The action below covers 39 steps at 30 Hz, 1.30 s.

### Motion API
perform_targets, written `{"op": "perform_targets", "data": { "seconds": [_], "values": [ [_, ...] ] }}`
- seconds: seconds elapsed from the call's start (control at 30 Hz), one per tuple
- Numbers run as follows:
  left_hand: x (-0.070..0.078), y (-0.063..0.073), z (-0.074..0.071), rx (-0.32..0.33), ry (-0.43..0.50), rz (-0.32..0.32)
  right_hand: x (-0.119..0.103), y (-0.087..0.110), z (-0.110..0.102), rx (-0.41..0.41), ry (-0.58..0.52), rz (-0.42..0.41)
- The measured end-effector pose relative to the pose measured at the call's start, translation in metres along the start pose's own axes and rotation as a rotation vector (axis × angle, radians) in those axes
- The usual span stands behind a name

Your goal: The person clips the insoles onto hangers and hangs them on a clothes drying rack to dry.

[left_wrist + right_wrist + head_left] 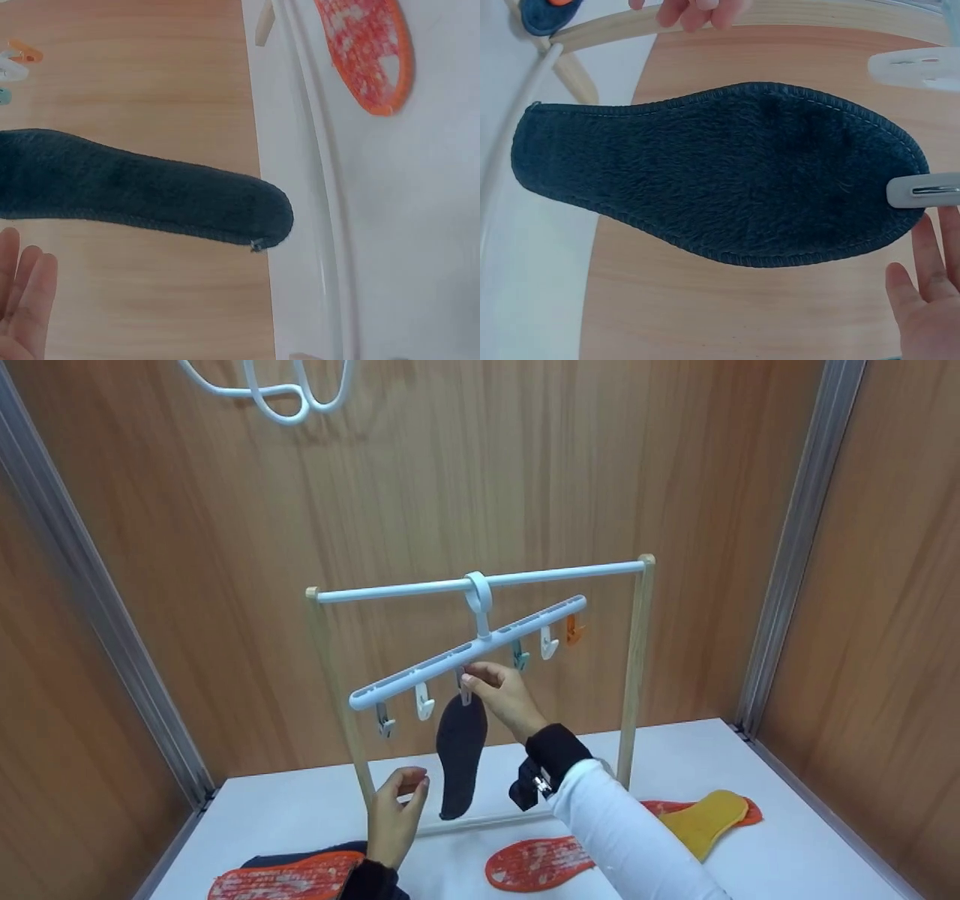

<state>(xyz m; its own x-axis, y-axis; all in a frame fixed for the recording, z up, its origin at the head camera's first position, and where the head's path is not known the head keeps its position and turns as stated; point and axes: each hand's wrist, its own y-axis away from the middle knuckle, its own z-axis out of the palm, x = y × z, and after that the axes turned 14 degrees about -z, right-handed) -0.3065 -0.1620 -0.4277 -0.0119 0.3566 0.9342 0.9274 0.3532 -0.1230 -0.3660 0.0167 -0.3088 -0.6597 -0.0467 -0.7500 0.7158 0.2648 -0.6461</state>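
A dark navy fuzzy insole (462, 756) hangs lengthwise by its wide end from a pale clip (926, 190) on the light blue clip hanger (442, 664). My right hand (504, 694) is beside that clip. In the right wrist view its thumb and fingers are spread, the fingertips close to the insole's edge; whether they touch it I cannot tell. My left hand (397, 810) stays lower, left of the insole's narrow end, with loosely bent fingers and nothing in them. The left wrist view shows its fingers (34, 300) apart from the insole.
The hanger hooks over the light blue bar (562, 574) of a wooden-legged rack (636, 675). Other clips hang along it, including an orange clip (574, 630). On the white table (300, 799) lie a red insole (536, 864), a yellow insole (709, 819) and others. White hooks (289, 394) are overhead.
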Motion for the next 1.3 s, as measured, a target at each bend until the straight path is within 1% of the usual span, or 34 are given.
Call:
{"op": "perform_targets", "data": {
  "seconds": [0.03, 0.07, 0.17, 0.3, 0.5, 0.63, 0.73, 0.83, 0.93, 1.0, 1.07, 1.13, 1.17, 1.23, 1.3],
  "values": [
    [-0.002, 0.000, -0.003, -0.008, 0.002, -0.020, 0.001, 0.000, 0.001, -0.002, 0.000, 0.000],
    [-0.005, -0.001, -0.006, -0.008, -0.007, -0.025, 0.001, -0.001, 0.002, -0.005, 0.001, 0.001],
    [-0.013, -0.004, -0.015, 0.004, -0.052, -0.018, 0.000, -0.002, 0.002, -0.017, 0.008, -0.013],
    [-0.030, -0.011, -0.031, 0.012, -0.122, 0.033, -0.001, -0.002, -0.001, -0.009, 0.015, -0.014],
    [-0.056, -0.020, -0.056, -0.017, -0.236, 0.078, -0.001, 0.001, -0.006, 0.024, 0.025, -0.004],
    [-0.071, -0.026, -0.069, -0.029, -0.336, 0.087, 0.004, 0.007, -0.008, 0.043, 0.022, -0.009],
    [-0.081, -0.030, -0.076, -0.042, -0.437, 0.073, 0.007, 0.012, -0.010, 0.085, 0.037, -0.015],
    [-0.091, -0.035, -0.080, -0.086, -0.555, 0.059, 0.011, 0.018, -0.011, 0.161, 0.070, -0.051],
    [-0.100, -0.040, -0.084, -0.143, -0.663, 0.010, 0.014, 0.022, -0.011, 0.251, 0.095, -0.087],
    [-0.106, -0.044, -0.087, -0.170, -0.732, -0.025, 0.016, 0.025, -0.011, 0.287, 0.108, -0.102],
    [-0.111, -0.047, -0.091, -0.190, -0.779, -0.052, 0.017, 0.028, -0.010, 0.302, 0.108, -0.100],
    [-0.114, -0.049, -0.094, -0.203, -0.819, -0.055, 0.017, 0.032, -0.009, 0.299, 0.110, -0.095],
    [-0.115, -0.050, -0.095, -0.212, -0.835, -0.063, 0.013, 0.035, -0.008, 0.295, 0.108, -0.087],
    [-0.117, -0.050, -0.097, -0.236, -0.857, -0.074, 0.011, 0.039, -0.006, 0.281, 0.099, -0.074],
    [-0.119, -0.051, -0.096, -0.278, -0.889, -0.090, 0.012, 0.043, -0.005, 0.266, 0.100, -0.066]
  ]
}}
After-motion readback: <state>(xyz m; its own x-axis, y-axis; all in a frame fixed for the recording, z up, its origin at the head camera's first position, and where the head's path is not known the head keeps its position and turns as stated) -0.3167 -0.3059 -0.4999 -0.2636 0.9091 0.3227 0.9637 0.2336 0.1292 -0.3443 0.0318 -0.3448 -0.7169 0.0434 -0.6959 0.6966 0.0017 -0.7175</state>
